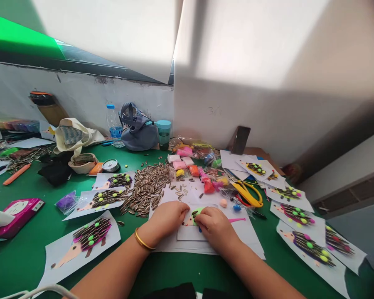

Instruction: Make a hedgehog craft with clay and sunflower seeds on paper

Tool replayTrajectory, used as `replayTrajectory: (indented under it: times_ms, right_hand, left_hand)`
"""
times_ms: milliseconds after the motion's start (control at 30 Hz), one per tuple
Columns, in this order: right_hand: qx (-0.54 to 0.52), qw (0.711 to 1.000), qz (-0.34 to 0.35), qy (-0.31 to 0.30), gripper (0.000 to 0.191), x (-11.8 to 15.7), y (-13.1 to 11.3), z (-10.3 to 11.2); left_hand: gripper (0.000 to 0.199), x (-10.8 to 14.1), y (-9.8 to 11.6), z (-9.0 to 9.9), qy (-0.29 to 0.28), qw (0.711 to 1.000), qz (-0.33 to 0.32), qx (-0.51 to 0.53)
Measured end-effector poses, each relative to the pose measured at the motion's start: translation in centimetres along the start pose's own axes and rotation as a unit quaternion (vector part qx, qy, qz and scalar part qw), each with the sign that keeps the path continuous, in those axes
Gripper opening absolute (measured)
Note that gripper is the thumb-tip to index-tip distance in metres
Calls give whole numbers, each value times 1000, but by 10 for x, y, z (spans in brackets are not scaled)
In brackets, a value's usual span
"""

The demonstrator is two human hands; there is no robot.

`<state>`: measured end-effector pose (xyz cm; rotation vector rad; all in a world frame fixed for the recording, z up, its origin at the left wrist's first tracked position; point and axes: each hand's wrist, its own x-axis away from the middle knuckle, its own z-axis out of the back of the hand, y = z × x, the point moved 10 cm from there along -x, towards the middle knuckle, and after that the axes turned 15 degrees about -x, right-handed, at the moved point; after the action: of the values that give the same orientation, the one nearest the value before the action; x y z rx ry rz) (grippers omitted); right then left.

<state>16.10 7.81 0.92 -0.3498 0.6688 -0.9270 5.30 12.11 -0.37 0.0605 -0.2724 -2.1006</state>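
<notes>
Far out to the left of the grip, a pink box [17, 214] lies on the green table [25, 257], and nearer in a finished hedgehog sheet [82, 243] lies flat, its body lined with seeds and bright dots. Up and to the left of the grip a heap of sunflower seeds [146, 187] spreads over the table, its edge touching the stack of white paper.

The left hand [168, 218], a gold bangle [142, 241] on its wrist, rests curled on the small white card [190, 230], fingertips pressed down at the card's left part. The card lies on top of the white paper stack, right under both hands (a patch of green clay [198, 211] shows in the gap between them). The right hand [216, 226] is closed in a pinch over the card's right part, fingers together against the clay; whether it holds anything loose cannot be told.

Up and to the right of the grip lie yellow-handled scissors [248, 195] among clay packets [205, 178], and farther right more finished hedgehog sheets [308, 245].
</notes>
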Motion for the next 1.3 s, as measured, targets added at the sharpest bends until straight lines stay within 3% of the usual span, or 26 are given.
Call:
replayTrajectory:
  times_ms: [233, 400, 533, 600, 667, 700, 800, 867, 933, 1100, 1300]
  right_hand:
    - [-20, 999, -42, -4, 19, 1, 3, 3]
    - [-19, 999, -37, 5, 14, 0, 1, 6]
    - [-25, 999, -30, 27, 12, 0, -1, 15]
    - [-38, 998, -25, 42, 7, -1, -4, 22]
    - [-59, 996, -18, 58, 5, -4, -10, 29]
    - [-71, 995, -14, 66, 7, -6, -13, 32]
    - [-119, 989, -14, 83, 10, -13, -23, 39]
    - [-147, 985, -19, 86, 9, -18, -27, 40]
    - [-170, 982, -23, 82, 12, -24, -29, 38]
    - [-222, 972, -31, 75, 12, -35, -27, 32]
    - [-216, 971, -43, 89, 13, -47, -14, 36]
  left_hand:
    - [31, 0, 2, 1, -1, 1000, -4, -13]
    - [30, 1, 0, 0, -4, 1000, 6, 9]
    - [32, 0, -8, 6, 19, 997, 36, 70]
    - [30, -1, -9, 13, 47, 986, 42, 154]
    - [31, -1, -8, 17, 59, 952, 48, 295]
    - [34, -1, -7, 14, 46, 922, 58, 379]
    - [43, 4, 8, -4, -45, 780, 84, 619]
    - [39, 7, 20, -7, -77, 710, 73, 696]
    - [37, 8, 27, -7, -87, 681, 61, 724]
    - [46, 7, 28, -6, -79, 699, 55, 708]
    - [42, 2, 4, -4, 8, 775, 117, 622]
